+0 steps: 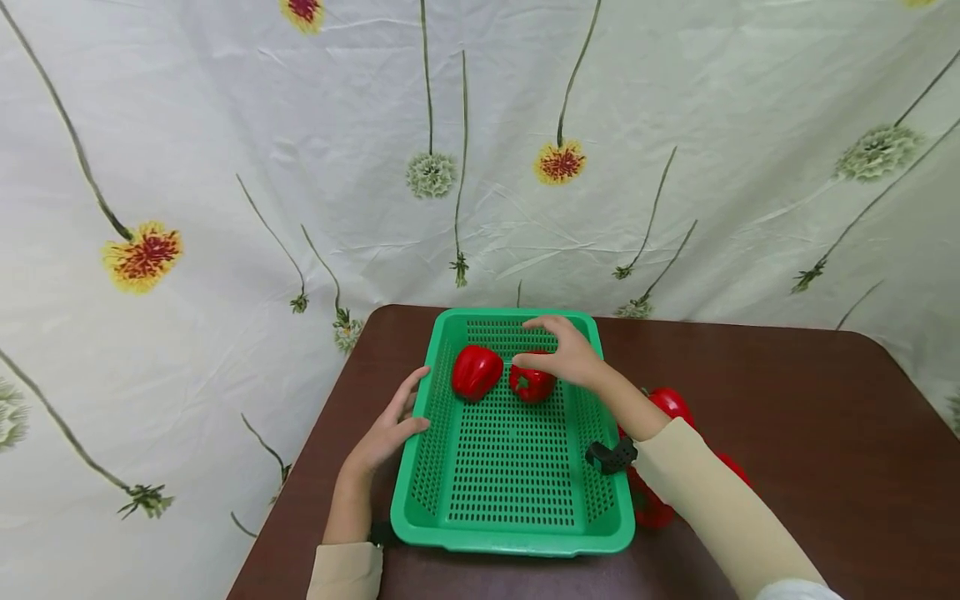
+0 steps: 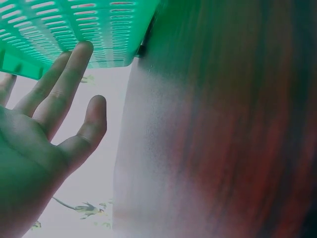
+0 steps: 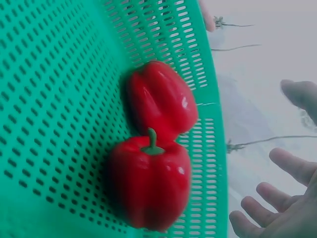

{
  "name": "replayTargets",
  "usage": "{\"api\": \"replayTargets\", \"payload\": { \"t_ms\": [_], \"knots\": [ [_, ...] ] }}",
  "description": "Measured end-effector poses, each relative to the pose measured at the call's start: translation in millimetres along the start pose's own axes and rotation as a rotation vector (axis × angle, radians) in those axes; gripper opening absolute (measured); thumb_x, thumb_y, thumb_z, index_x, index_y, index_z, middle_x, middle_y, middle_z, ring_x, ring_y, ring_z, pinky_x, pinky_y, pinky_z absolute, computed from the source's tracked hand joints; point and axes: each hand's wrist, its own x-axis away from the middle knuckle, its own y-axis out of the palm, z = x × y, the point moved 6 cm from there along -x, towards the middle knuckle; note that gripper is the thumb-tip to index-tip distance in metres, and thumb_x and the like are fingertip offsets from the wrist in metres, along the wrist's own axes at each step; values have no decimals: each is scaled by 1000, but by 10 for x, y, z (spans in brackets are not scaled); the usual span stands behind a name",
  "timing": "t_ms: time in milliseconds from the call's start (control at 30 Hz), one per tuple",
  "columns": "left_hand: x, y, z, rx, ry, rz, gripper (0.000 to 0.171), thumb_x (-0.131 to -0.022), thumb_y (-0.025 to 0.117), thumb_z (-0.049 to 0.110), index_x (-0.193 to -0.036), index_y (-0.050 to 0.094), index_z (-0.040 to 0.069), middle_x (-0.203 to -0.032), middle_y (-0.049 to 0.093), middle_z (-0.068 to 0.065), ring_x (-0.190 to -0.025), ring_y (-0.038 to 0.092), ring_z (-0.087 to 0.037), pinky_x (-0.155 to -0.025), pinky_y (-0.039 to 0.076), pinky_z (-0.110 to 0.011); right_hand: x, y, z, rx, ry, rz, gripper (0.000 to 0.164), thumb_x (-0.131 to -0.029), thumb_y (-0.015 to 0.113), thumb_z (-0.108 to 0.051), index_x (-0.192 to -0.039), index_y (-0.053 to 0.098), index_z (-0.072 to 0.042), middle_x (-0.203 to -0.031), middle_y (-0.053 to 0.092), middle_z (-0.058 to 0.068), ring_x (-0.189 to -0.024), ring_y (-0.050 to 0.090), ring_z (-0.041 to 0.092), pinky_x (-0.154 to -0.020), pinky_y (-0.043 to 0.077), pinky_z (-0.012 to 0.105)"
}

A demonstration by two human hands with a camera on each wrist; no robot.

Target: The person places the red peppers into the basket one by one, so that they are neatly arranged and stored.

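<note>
A green perforated plastic basket [image 1: 517, 542] stands on the table with two red bell peppers in its far half. One bell pepper [image 1: 477, 372] lies on the left; the other bell pepper [image 1: 532, 387], its green stem showing in the right wrist view, sits beside it. Over this second pepper is my right hand [image 1: 567, 354], fingers spread and loosely bent, apart from both peppers in the right wrist view. My left hand [image 1: 386, 433] is at the basket's left wall, fingers extended and fingertips at the side; whether they all touch it I cannot tell.
Several more red peppers [image 1: 670, 403] lie on the table right of the basket, partly hidden by my right forearm. The dark brown table [image 1: 810, 433] extends to the right. A white flower-patterned cloth [image 1: 345, 108] hangs behind it.
</note>
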Motion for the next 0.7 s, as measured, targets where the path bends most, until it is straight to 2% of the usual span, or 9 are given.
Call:
{"api": "replayTargets", "payload": {
  "t_ms": [233, 467, 700],
  "knots": [
    [-2, 0, 10, -1, 11, -4, 74, -94, 50, 14, -158, 12, 16, -144, 34, -29, -124, 42, -44, -91, 43, -46, 171, -184, -34, -12, 1, 37, 61, -89, 69, -40, -139, 52, -10, -151, 33, 12, -133, 36, 35, -100, 36, 55],
    [2, 9, 17, -19, 10, -5, 74, -94, 49, 12, -158, 12, 17, -144, 34, -28, -123, 45, -39, -91, 43, -45, 350, -376, 47, -19, 17, 82, 58, -90, 68, -39, -138, 52, -9, -146, 38, 12, -130, 38, 34, -102, 34, 55],
    [-7, 13, 16, -23, 6, -1, 73, -93, 48, 10, -157, 13, 18, -142, 36, -27, -121, 46, -36, -90, 43, -45, 567, -528, 183, -25, 39, 99, 54, -93, 65, -37, -138, 52, -10, -150, 34, 14, -132, 37, 36, -102, 33, 53]
  ]
}}
